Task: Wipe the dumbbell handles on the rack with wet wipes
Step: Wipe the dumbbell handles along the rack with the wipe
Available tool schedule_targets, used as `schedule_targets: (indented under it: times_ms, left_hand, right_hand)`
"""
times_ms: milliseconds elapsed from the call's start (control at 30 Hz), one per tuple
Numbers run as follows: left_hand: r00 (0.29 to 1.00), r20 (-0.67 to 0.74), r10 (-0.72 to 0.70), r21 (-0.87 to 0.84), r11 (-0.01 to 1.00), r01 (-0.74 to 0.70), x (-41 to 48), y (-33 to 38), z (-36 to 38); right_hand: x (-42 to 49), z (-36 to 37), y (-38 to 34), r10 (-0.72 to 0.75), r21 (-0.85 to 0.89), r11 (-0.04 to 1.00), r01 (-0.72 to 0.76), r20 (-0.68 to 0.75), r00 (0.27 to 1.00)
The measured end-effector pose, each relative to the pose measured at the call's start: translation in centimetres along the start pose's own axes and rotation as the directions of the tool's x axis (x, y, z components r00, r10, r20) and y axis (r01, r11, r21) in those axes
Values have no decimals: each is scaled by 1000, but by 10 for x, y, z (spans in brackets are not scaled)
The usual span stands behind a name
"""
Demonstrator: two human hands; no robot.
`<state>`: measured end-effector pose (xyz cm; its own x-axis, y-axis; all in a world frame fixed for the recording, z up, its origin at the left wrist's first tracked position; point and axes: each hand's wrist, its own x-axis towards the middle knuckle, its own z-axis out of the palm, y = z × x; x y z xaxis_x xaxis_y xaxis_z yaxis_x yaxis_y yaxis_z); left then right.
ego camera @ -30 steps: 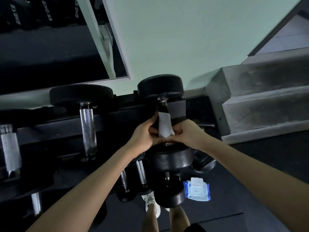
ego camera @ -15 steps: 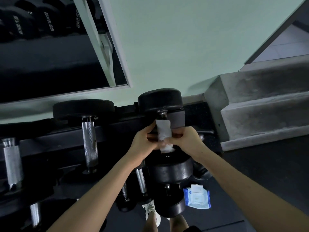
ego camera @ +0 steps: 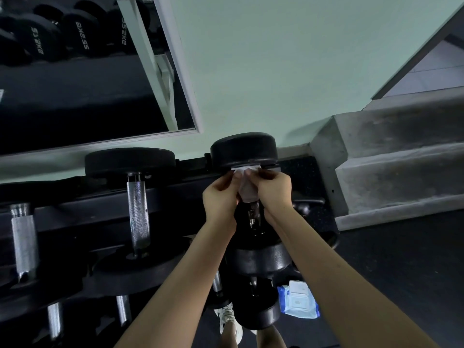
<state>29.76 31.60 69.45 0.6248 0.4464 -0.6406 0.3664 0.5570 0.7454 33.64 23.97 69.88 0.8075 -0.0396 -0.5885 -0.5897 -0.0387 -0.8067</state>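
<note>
A black dumbbell (ego camera: 244, 150) lies on the top tier of the dark rack (ego camera: 75, 209), its far head toward the wall. A white wet wipe (ego camera: 247, 187) is wrapped round the far end of its handle, just under that head. My left hand (ego camera: 221, 197) and my right hand (ego camera: 272, 188) both grip the wipe from either side, fingers curled around the handle. The near part of the handle (ego camera: 254, 219) shows bare below my hands.
Two more dumbbells with knurled steel handles (ego camera: 137, 214) lie to the left on the rack, others on lower tiers. A blue wet-wipe pack (ego camera: 298, 300) lies on the dark floor. A mirror (ego camera: 75, 71) hangs upper left; concrete steps (ego camera: 389, 167) rise at the right.
Both hands have slid the wipe along the handle away from me, from the near end up to the far head. The camera view has dropped slightly.
</note>
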Motion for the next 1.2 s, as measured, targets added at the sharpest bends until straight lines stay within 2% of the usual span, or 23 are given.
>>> schedule_targets:
  times_ms: [167,400,567,833,933,1067,1200]
  left_hand:
    - [996,-63,-57,-40,998,55,1,-3,12]
    - [997,-61,-43,-35,999,41,7,-4,10]
    - [998,56,25,104,994,-30,0,-16,-5]
    - [971,217,96,195,971,-140,3,-17,-16]
    - [953,288,89,238,958,-161,-5,-25,-26]
    - [954,291,73,315,934,-168,-9,-27,-33]
    - [962,272,26,264,959,-100,-4,-10,-22]
  right_hand:
    - [-1,-6,4,-39,-56,998,40,35,999]
    - [6,-5,5,-15,57,998,12,51,999]
    - [-6,-22,18,-27,-4,1000,28,126,992]
    - [2,-21,10,-81,-15,996,86,192,978]
    - [-4,-35,23,-69,-94,991,95,250,966]
    - [-6,-43,26,-61,-198,973,119,279,958]
    - [6,-35,12,-84,-191,972,139,269,959]
